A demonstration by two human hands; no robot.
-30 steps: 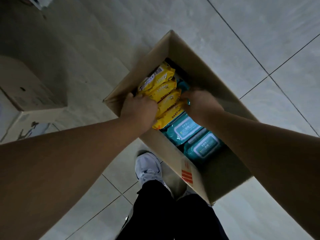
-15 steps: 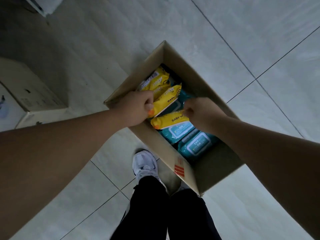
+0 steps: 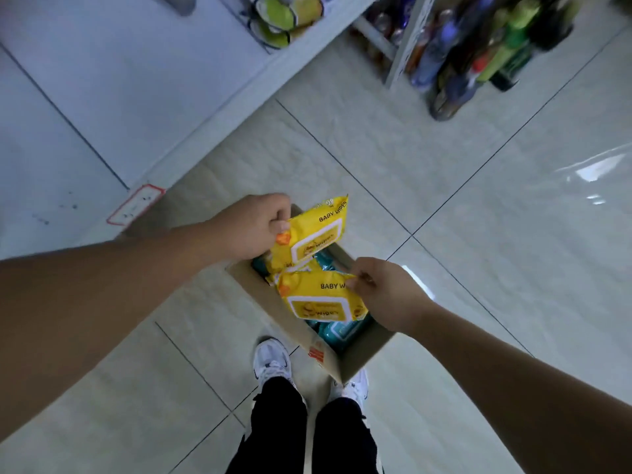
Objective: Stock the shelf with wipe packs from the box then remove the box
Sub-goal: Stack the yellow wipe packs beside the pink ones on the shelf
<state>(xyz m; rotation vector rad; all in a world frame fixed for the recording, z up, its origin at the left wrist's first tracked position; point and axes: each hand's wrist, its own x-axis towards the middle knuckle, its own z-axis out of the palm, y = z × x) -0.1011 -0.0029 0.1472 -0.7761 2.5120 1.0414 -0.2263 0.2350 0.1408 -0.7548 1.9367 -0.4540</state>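
Closest in, a person's two white shoes (image 3: 272, 362) and black trousers (image 3: 273, 429) stand on a pale tiled floor (image 3: 478, 234). An open cardboard box (image 3: 321, 362) sits on the floor right at the toes, with teal packs (image 3: 337, 331) lying inside it.

Both bare arms reach out over the box. The right hand (image 3: 386, 290) pinches the top edge of a lower yellow pack (image 3: 321, 299) between thumb and curled fingers, so the pack, printed "BABY W…", hangs above the teal ones. Just beyond it, the left hand (image 3: 254, 227) has its fingers curled round the corner of an upper yellow pack (image 3: 316, 234) marked "BABY WIPES" and holds it tilted over the far end of the box. More yellow shows beneath it, whether a further pack I cannot tell.

Further off to the left is the white shelf (image 3: 119, 80), with a red-edged price label (image 3: 135, 204) on its front lip. Farthest away are blurred round green and yellow items (image 3: 287, 15) and a rack of bottles (image 3: 478, 46).
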